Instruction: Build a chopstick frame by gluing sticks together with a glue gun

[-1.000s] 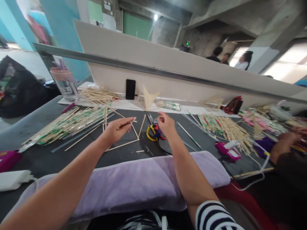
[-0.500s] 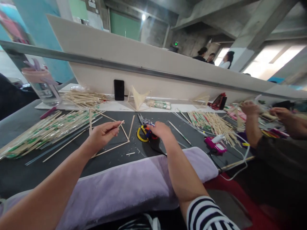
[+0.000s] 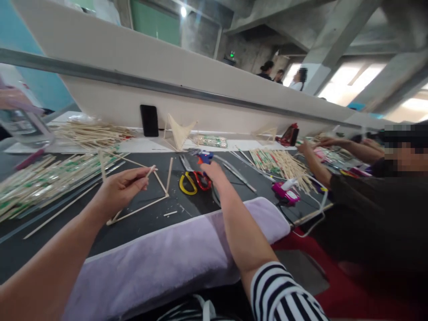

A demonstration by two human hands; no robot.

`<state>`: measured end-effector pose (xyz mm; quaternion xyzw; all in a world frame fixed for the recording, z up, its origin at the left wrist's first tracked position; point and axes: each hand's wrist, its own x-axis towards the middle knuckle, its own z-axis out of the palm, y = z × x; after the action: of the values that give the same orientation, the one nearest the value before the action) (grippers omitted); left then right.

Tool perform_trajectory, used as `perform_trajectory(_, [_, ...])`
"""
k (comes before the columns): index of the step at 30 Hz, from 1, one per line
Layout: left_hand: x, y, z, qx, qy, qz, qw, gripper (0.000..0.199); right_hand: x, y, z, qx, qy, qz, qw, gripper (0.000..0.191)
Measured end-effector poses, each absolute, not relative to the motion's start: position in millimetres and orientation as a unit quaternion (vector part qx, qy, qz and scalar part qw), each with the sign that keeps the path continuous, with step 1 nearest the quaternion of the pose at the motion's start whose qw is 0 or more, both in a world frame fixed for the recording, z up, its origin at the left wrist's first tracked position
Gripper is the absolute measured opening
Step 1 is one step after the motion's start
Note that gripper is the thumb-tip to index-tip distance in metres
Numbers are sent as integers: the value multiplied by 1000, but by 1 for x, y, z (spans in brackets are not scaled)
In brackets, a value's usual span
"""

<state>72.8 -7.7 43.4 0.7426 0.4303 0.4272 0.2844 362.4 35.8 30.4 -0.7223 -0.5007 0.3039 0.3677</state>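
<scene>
My left hand [image 3: 117, 194] is closed in a pinch on a thin wooden stick [image 3: 151, 171], whose short end shows past the fingertips. Around and behind that hand stands a frame of joined wooden sticks [image 3: 143, 208], with one stick rising from its right corner. My right hand [image 3: 212, 173] is wrapped round the handle of a blue and orange glue gun [image 3: 206, 156], its nozzle pointing left. Just below the glue gun lie scissors [image 3: 188, 183] with yellow and red handles. A small cut piece of stick [image 3: 170, 214] rests on the dark table.
Wrapped stick bundles [image 3: 50, 183] lie at left, loose sticks [image 3: 284, 167] at right. A phone [image 3: 149, 121] and a stick model [image 3: 179, 131] stand by the partition [image 3: 200, 107]. A magenta device [image 3: 285, 192] with cables sits near a co-worker's arm [image 3: 317, 167]. A lilac cloth [image 3: 160, 254] covers the front edge.
My right hand has lifted the glue gun up from over the scissors, baring their handles. My left hand still pinches the stick. The view has turned slightly right.
</scene>
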Motion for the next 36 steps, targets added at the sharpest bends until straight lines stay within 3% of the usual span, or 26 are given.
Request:
perform_trajectory(6, [74,-10,46,740,411,425,321,39,348,22,42,-543,-542,312,560,29])
perform_trajectory(13, [75,-15,53,740,402,428,327,34,327,2,67,-381,-588,411,583,33])
perform_trajectory(20, [72,-12,50,753,390,428,312,30,274,-3,157,-233,-567,274,741,34])
perform_trajectory(24, [74,-14,50,745,399,431,318,29,263,-26,166,-239,-597,300,705,37])
perform_trajectory(30, [76,-15,44,733,377,442,355,33,294,-54,85,-377,-614,350,599,27])
perform_trajectory(36, [78,-17,46,744,361,448,339,34,322,-43,44,-372,-579,410,599,29])
